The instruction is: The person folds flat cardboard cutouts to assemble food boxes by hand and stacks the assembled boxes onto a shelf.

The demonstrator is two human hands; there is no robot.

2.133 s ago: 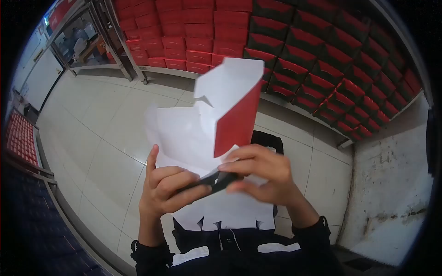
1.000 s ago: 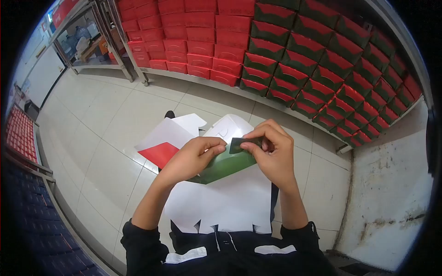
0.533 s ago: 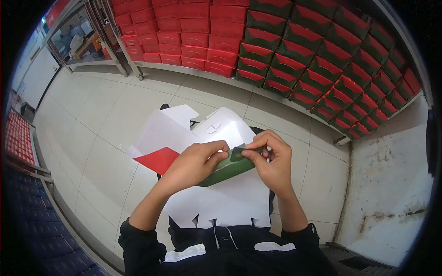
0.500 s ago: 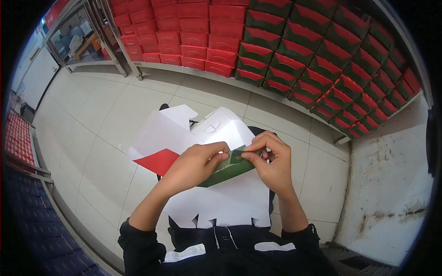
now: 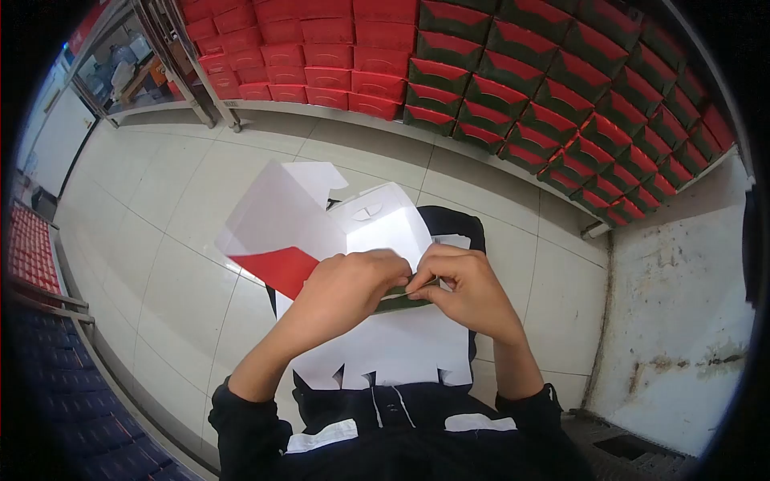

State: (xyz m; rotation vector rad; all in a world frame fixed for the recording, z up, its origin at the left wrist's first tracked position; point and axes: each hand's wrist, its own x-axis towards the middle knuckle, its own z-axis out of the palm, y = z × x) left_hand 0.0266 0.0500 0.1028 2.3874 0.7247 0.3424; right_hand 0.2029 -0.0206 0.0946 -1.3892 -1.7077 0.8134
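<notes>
A partly folded cardboard box, white inside, sits on my lap with its walls standing up. Its left panel carries a red flap that shows beside my left wrist. Between my hands runs a dark green edge panel of the box. My left hand is closed on this panel, its fingertips partly hidden behind the hand. Close beside it, my right hand pinches the same panel between thumb and fingers. Nearer my body lies a white cardboard sheet with notches along its front edge; whether it joins the box is unclear.
Ahead, a metal rack holds stacked red boxes and green-and-red boxes. Dark blue boxes and small red boxes line the left side. A stained white wall rises on the right, above tiled floor.
Both hands have drawn closer together and slightly lower in grip, and the green panel has tipped so less of its face shows. The box walls stand more upright.
</notes>
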